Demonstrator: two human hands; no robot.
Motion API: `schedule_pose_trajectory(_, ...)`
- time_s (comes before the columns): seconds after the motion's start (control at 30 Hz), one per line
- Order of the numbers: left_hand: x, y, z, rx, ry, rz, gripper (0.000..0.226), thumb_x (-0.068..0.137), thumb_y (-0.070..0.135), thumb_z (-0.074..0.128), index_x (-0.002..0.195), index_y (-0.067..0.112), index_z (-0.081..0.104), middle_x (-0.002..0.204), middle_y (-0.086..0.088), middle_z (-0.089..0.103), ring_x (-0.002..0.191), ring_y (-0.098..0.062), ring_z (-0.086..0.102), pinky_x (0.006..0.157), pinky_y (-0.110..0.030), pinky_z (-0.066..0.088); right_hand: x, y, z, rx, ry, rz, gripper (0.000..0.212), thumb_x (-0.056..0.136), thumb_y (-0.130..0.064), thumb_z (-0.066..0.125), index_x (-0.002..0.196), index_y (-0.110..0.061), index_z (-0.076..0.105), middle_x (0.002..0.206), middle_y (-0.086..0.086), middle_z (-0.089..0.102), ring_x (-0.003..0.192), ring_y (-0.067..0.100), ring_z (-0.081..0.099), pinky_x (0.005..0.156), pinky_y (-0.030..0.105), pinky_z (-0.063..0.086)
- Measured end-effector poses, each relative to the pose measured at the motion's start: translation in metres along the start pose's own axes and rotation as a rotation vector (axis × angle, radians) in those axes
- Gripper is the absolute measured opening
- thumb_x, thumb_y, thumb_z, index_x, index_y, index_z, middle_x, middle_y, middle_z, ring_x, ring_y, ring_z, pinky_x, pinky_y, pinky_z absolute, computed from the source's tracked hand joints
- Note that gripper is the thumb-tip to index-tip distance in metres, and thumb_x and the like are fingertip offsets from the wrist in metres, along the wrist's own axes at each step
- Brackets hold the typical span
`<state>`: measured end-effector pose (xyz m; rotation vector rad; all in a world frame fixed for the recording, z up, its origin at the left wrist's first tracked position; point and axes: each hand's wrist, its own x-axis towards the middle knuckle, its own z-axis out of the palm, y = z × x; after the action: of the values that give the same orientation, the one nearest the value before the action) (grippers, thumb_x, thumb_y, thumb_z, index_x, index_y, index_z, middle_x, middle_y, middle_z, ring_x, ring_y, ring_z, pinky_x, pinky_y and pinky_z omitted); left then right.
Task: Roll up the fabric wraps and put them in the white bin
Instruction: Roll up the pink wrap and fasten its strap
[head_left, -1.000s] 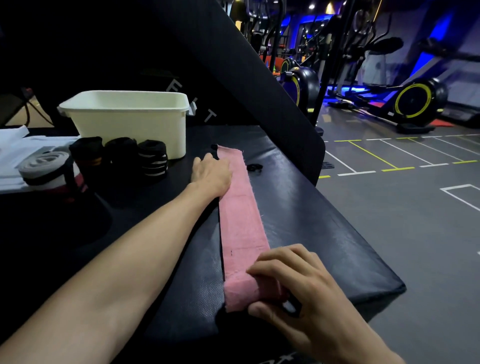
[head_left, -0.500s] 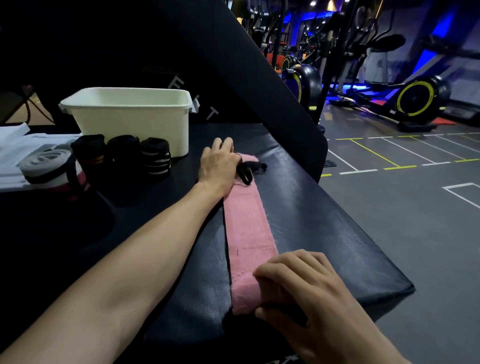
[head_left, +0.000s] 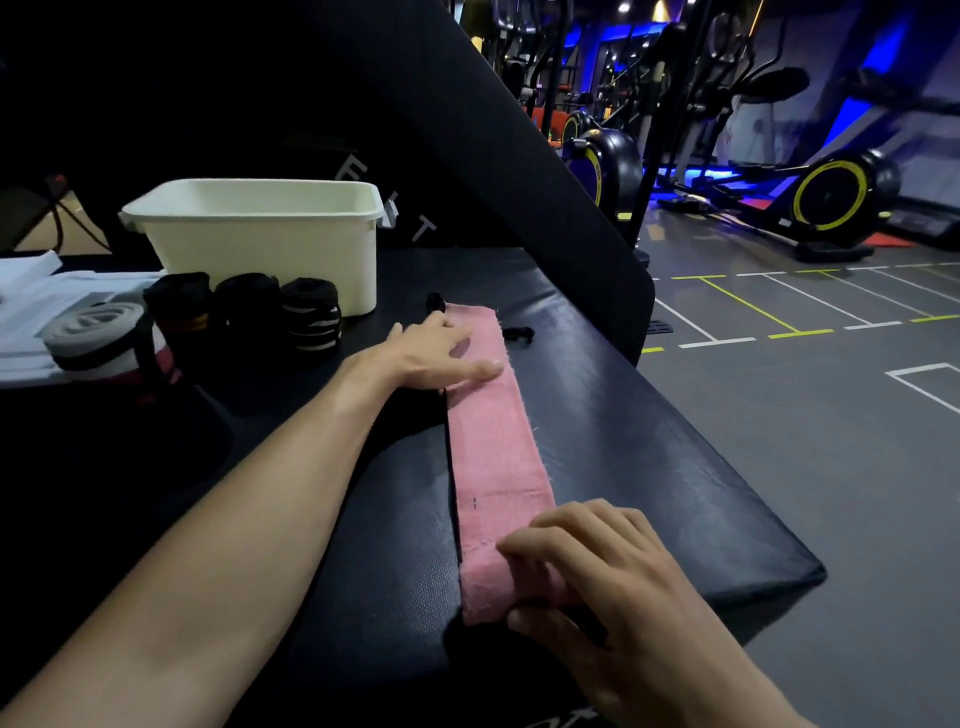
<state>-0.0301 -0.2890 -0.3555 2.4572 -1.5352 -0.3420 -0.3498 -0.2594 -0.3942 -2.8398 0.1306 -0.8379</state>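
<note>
A pink fabric wrap (head_left: 496, 447) lies stretched out lengthwise on the black padded bench (head_left: 649, 457). My left hand (head_left: 431, 356) lies flat on the wrap's far end, fingers straight. My right hand (head_left: 587, 561) grips the near end, fingers curled round a small rolled start at the bench's front. A black loop (head_left: 519, 333) shows beside the far end. The white bin (head_left: 260, 234) stands at the back left. In front of it stand three rolled black wraps (head_left: 244, 312) and a grey rolled wrap (head_left: 91, 338).
White folded cloth (head_left: 31, 306) lies at the far left. The bench's black backrest (head_left: 519, 156) slopes up behind the wrap. The bench drops off to the gym floor (head_left: 831, 467) on the right, with exercise machines (head_left: 831, 192) beyond.
My left hand slid back along the wrap's far end and now lies flat on it; the black loop it held lies free again. My right hand stays on the near end.
</note>
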Motion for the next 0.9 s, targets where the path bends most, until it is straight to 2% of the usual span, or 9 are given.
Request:
schedule_pose_trajectory(0.1,-0.008,0.003,-0.001,0.088,-0.162,0.002,0.100,0.083,0.090,0.037,0.162,0.031,0.019,0.172,-0.001,0.010,0.157,-0.035,0.010,0.124,-0.059,0.000,0.000,-0.001,0.004,-0.012,0.033,-0.008,0.033,0.091,-0.047,0.066,0.119,-0.030,0.062,0.119,-0.016,0.059,0.108,0.008,0.059,0.089,0.033,0.045)
schedule_pose_trajectory(0.17,-0.006,0.007,0.010,0.161,-0.188,-0.021,0.097,0.083,0.091,0.033,0.162,0.042,0.005,0.173,0.002,-0.005,0.158,-0.035,-0.005,0.125,-0.058,-0.007,-0.001,-0.001,0.006,-0.018,0.051,-0.018,0.033,0.091,-0.045,0.065,0.118,-0.027,0.062,0.118,-0.014,0.061,0.109,0.006,0.061,0.089,0.032,0.045)
schedule_pose_trajectory(0.3,-0.001,0.013,0.025,0.179,-0.091,-0.019,0.084,0.090,0.085,0.026,0.161,0.045,0.007,0.173,-0.002,-0.006,0.158,-0.032,-0.011,0.124,-0.059,-0.009,0.002,-0.003,0.006,-0.060,0.081,-0.038,0.033,0.088,-0.043,0.062,0.115,-0.024,0.060,0.113,-0.013,0.063,0.102,0.006,0.061,0.085,0.029,0.043)
schedule_pose_trajectory(0.47,0.002,0.014,0.030,0.139,0.042,0.055,0.073,0.094,0.078,0.034,0.158,0.046,0.024,0.171,-0.003,0.011,0.158,-0.031,0.003,0.124,-0.061,0.000,0.004,-0.005,0.001,-0.069,0.060,-0.035,0.029,0.092,-0.042,0.057,0.116,-0.027,0.052,0.106,-0.015,0.064,0.092,0.003,0.058,0.081,0.030,0.039)
schedule_pose_trajectory(0.57,0.001,0.015,0.029,0.085,0.128,0.098,0.071,0.093,0.075,0.045,0.155,0.044,0.033,0.166,0.004,0.027,0.152,-0.030,0.020,0.124,-0.057,0.015,0.007,-0.006,0.000,-0.091,0.040,0.030,0.025,0.088,-0.046,0.055,0.110,-0.033,0.051,0.094,-0.020,0.062,0.083,-0.004,0.046,0.078,0.028,0.036)
schedule_pose_trajectory(0.63,0.000,0.016,0.029,0.084,0.194,0.113,0.070,0.090,0.075,0.050,0.152,0.043,0.040,0.160,0.008,0.038,0.145,-0.029,0.032,0.118,-0.053,0.027,0.010,-0.005,0.002,-0.084,0.015,0.077,0.023,0.091,-0.049,0.053,0.110,-0.037,0.051,0.093,-0.022,0.063,0.082,-0.004,0.045,0.078,0.029,0.036)
schedule_pose_trajectory(0.7,-0.001,0.017,0.029,0.074,0.246,0.114,0.069,0.087,0.075,0.055,0.148,0.043,0.047,0.154,0.010,0.047,0.140,-0.027,0.038,0.112,-0.050,0.034,0.010,-0.004,0.003,-0.049,-0.021,0.105,0.022,0.096,-0.051,0.048,0.113,-0.038,0.050,0.097,-0.022,0.062,0.083,-0.001,0.051,0.081,0.032,0.040)
schedule_pose_trajectory(0.8,-0.002,0.018,0.028,0.037,0.269,0.113,0.062,0.086,0.074,0.060,0.139,0.042,0.056,0.147,0.012,0.054,0.136,-0.025,0.042,0.108,-0.048,0.035,0.011,-0.004,0.005,-0.055,-0.044,0.116,0.021,0.098,-0.051,0.045,0.115,-0.040,0.051,0.105,-0.023,0.057,0.093,0.007,0.055,0.080,0.037,0.047)
schedule_pose_trajectory(0.9,-0.003,0.018,0.029,0.033,0.298,0.126,0.061,0.084,0.074,0.062,0.135,0.040,0.060,0.145,0.013,0.055,0.134,-0.024,0.044,0.107,-0.047,0.036,0.015,-0.005,0.006,-0.072,-0.029,0.128,0.023,0.099,-0.050,0.043,0.114,-0.038,0.056,0.114,-0.019,0.051,0.104,0.011,0.048,0.081,0.036,0.043)
